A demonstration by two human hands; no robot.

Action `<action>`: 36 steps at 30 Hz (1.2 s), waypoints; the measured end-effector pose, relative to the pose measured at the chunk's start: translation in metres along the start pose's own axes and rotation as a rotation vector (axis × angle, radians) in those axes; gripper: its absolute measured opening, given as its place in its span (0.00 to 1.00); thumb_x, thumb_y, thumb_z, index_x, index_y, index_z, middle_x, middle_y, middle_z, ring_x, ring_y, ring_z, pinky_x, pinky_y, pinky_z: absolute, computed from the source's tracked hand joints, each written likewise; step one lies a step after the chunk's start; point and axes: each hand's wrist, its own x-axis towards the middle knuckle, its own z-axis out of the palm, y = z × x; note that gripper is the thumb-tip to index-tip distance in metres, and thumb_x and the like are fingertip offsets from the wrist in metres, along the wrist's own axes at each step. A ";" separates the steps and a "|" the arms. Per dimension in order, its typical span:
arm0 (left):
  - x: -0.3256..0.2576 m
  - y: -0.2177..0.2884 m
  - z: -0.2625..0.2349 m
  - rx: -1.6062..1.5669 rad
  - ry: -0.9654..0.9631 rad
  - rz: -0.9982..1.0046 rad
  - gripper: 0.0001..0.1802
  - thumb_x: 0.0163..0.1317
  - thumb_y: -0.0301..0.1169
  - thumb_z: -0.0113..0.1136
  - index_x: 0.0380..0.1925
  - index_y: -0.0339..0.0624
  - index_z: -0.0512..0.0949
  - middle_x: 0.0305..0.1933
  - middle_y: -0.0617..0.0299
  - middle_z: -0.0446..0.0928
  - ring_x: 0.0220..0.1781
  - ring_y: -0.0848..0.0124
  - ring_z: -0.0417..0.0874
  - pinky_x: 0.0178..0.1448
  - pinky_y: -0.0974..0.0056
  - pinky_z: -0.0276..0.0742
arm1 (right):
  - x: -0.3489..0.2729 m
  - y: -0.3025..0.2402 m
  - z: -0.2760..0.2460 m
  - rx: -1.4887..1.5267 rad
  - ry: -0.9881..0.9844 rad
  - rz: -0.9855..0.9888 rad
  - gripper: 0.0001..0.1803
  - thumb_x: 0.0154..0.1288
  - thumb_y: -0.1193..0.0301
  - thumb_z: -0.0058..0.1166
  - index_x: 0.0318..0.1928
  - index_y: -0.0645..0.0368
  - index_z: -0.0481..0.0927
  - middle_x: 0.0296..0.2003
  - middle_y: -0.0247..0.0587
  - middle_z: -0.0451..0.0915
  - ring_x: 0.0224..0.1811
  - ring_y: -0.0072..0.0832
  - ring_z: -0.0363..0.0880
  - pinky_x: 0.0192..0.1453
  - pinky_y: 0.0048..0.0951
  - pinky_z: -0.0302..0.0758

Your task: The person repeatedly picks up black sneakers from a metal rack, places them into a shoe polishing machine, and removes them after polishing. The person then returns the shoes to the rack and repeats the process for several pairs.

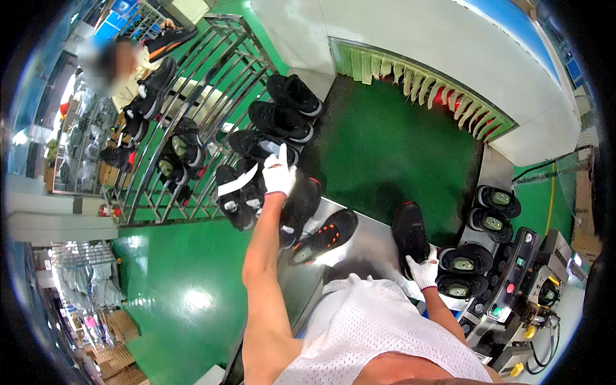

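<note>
My left hand point(280, 174), in a white glove, reaches over a crowded row of black shoes on the left. Its visible fingers stretch toward a black shoe point(256, 144) with pale stuffing inside; whether they touch it I cannot tell. A shoe with a white strip point(239, 182) lies just left of that hand. At the right, my gloved right hand point(423, 269) is closed on the heel end of a black shoe point(409, 230), whose toe extends over the green conveyor belt point(391, 141). Between my hands, a black shoe with orange dots point(328, 236) rests on the metal ledge.
A curtain of pale strips point(423, 86) hangs across the machine opening ahead. Several shoes with green insoles point(463, 264) stand right, beside a control panel point(513, 276). A metal rack point(212, 83) holds shoes at left; behind it a person point(125, 70) handles an orange-trimmed shoe.
</note>
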 end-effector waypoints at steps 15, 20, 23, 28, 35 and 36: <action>0.109 -0.008 0.029 -0.264 -0.429 -0.205 0.30 0.60 0.41 0.65 0.63 0.49 0.74 0.55 0.42 0.82 0.55 0.43 0.84 0.60 0.47 0.79 | 0.001 0.021 0.006 0.255 -0.073 0.115 0.49 0.53 0.81 0.70 0.72 0.61 0.55 0.64 0.54 0.73 0.66 0.39 0.74 0.73 0.40 0.70; 0.119 -0.055 -0.034 -0.411 -0.193 -0.266 0.27 0.63 0.41 0.66 0.59 0.41 0.78 0.53 0.43 0.84 0.57 0.49 0.85 0.61 0.52 0.79 | -0.002 0.025 0.003 0.084 -0.036 0.088 0.50 0.50 0.81 0.72 0.71 0.58 0.58 0.62 0.52 0.74 0.65 0.39 0.75 0.71 0.39 0.72; 0.121 -0.056 -0.121 -0.775 -0.066 -0.198 0.24 0.64 0.36 0.66 0.58 0.37 0.79 0.53 0.49 0.86 0.54 0.58 0.87 0.60 0.58 0.78 | -0.002 0.022 0.002 0.156 -0.056 0.108 0.51 0.50 0.80 0.72 0.72 0.57 0.57 0.62 0.53 0.73 0.65 0.41 0.74 0.71 0.41 0.71; 0.114 -0.029 -0.252 -0.778 -0.010 -0.177 0.18 0.64 0.29 0.67 0.55 0.39 0.82 0.51 0.54 0.87 0.50 0.67 0.87 0.57 0.61 0.80 | 0.000 0.029 0.004 0.040 0.006 0.093 0.49 0.46 0.73 0.76 0.69 0.62 0.62 0.58 0.53 0.77 0.61 0.43 0.77 0.67 0.41 0.73; 0.154 -0.094 -0.298 -0.061 0.309 0.211 0.18 0.62 0.35 0.68 0.52 0.44 0.82 0.43 0.49 0.85 0.44 0.51 0.87 0.49 0.54 0.82 | -0.002 0.005 0.001 0.202 -0.002 0.164 0.49 0.47 0.76 0.74 0.70 0.62 0.61 0.58 0.52 0.77 0.60 0.40 0.78 0.67 0.39 0.73; 0.164 -0.102 -0.306 -0.012 0.303 0.176 0.19 0.63 0.37 0.67 0.52 0.44 0.82 0.44 0.48 0.85 0.44 0.50 0.87 0.50 0.53 0.81 | 0.000 0.003 -0.001 0.198 -0.012 0.154 0.49 0.48 0.76 0.74 0.70 0.62 0.61 0.58 0.52 0.77 0.60 0.40 0.78 0.67 0.39 0.73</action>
